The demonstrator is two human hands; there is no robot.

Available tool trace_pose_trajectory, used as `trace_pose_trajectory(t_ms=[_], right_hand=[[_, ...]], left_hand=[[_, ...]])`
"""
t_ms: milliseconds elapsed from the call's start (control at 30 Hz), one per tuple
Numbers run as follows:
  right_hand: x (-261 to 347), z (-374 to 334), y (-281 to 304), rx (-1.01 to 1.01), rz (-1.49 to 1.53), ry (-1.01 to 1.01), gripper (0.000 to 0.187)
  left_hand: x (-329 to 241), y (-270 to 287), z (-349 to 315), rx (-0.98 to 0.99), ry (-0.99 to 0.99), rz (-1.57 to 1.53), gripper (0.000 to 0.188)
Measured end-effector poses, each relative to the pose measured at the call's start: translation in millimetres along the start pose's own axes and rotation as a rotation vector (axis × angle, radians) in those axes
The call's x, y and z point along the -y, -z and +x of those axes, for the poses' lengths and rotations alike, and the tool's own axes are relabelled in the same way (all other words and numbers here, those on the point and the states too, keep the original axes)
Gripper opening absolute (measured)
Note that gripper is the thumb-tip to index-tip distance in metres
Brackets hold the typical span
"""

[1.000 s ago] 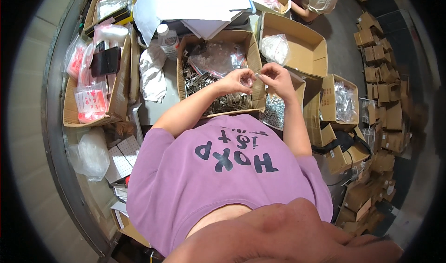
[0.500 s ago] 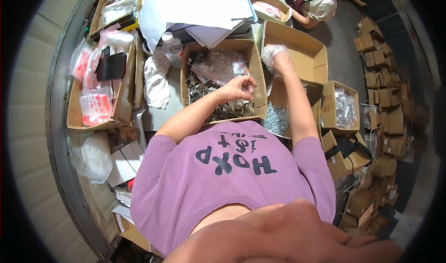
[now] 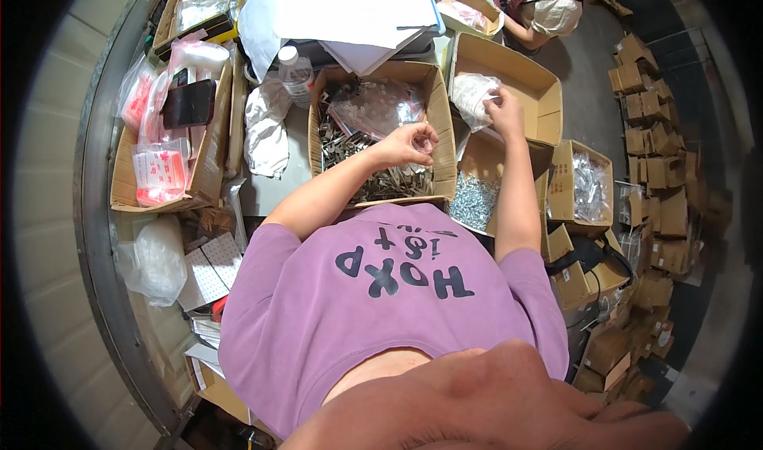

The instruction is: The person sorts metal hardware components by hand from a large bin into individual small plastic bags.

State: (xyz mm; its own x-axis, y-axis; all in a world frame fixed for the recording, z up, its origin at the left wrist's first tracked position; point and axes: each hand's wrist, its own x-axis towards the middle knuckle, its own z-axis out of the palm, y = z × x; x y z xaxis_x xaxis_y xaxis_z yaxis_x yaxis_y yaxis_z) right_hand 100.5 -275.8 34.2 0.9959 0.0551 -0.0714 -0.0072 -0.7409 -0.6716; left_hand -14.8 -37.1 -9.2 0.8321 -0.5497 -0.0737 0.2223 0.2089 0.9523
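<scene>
My left hand (image 3: 407, 146) is above a cardboard box (image 3: 447, 132) of flat metal pieces (image 3: 338, 150). Its thumb and fingertips are curled together around something small and pale that I cannot make out. A clear plastic bag of small parts (image 3: 381, 104) lies on the metal pieces. Farther right, my right hand (image 3: 505, 115) has its thumb and fingers closed beside a translucent plastic bag (image 3: 472, 96). Whether these fingers hold the bag's edge or a small part cannot be seen. The bag rests at the near left of a larger cardboard box (image 3: 540, 92).
Silver screws (image 3: 474, 200) fill a box below my right forearm. A plastic bottle (image 3: 296, 77) and crumpled white cloth (image 3: 267, 128) stand left of the metal pieces. A phone (image 3: 189, 104) lies on bags at left. Papers (image 3: 342, 13) are behind; another person (image 3: 544, 5) is at far right.
My right hand has drawn back slightly toward the right from the translucent bag, so more of the bag shows. My left hand stays nearly in place, fingers still curled.
</scene>
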Motion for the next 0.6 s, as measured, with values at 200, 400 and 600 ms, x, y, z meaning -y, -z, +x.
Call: trace_pose_trajectory(t_ms=[200,400,600], right_hand=[[45,-64,7,-0.152,0.376,0.199,0.014],[72,-107,-17,0.207,0.410,0.310,0.015],[69,-115,-21,0.155,-0.068,0.740,0.015]], left_hand=[[-5,-2,-3,0.007,0.011,0.005,0.043],[-9,-6,-4,0.041,0.016,-0.004,0.044],[-6,-3,-5,0.147,0.003,-0.088,0.049]])
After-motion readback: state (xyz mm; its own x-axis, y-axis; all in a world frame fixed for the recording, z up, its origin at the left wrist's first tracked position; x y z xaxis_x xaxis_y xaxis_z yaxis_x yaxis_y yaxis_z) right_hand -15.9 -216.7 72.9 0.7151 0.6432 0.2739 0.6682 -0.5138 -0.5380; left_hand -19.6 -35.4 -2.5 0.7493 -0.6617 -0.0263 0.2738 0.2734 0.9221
